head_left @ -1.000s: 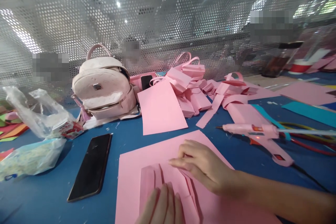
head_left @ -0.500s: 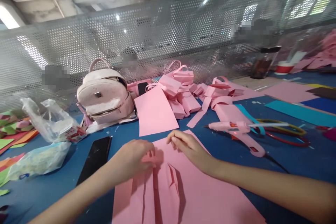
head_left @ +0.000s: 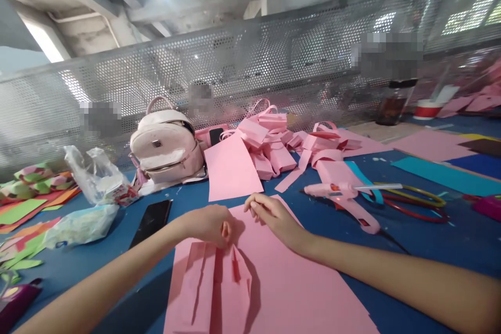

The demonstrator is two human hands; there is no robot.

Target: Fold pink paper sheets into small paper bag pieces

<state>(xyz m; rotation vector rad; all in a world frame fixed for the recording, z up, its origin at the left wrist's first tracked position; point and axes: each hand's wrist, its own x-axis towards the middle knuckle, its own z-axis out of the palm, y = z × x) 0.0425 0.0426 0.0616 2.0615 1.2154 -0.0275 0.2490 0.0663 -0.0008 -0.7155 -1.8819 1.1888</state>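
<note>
A folded pink paper piece (head_left: 203, 292) with creased flaps lies on a larger flat sheet of pink paper (head_left: 297, 282). At its far end, my left hand (head_left: 211, 224) is closed, fingers curled down on the paper's edge; the fingertips are partly hidden. My right hand (head_left: 272, 219) rests on the flat sheet's far part, just right of the left one. Its fingers are curled in loosely, and nothing shows in them. Right of that hand lies a pink glue gun (head_left: 344, 193) with a glue stick in its back.
Behind the hands stand a pale backpack (head_left: 166, 146) and a heap of pink paper boxes and strips (head_left: 270, 141). A black phone (head_left: 152, 222) and plastic bags (head_left: 80, 224) lie left. Ring-shaped scissor handles (head_left: 417, 203) and a turquoise strip (head_left: 446, 175) are right. A perforated metal screen (head_left: 250, 68) bounds the back.
My left hand has turned downward and closed at the folded paper's far end. The folded paper has shifted and its right flap bulges. My right hand keeps its pose; the camera view has shifted slightly.
</note>
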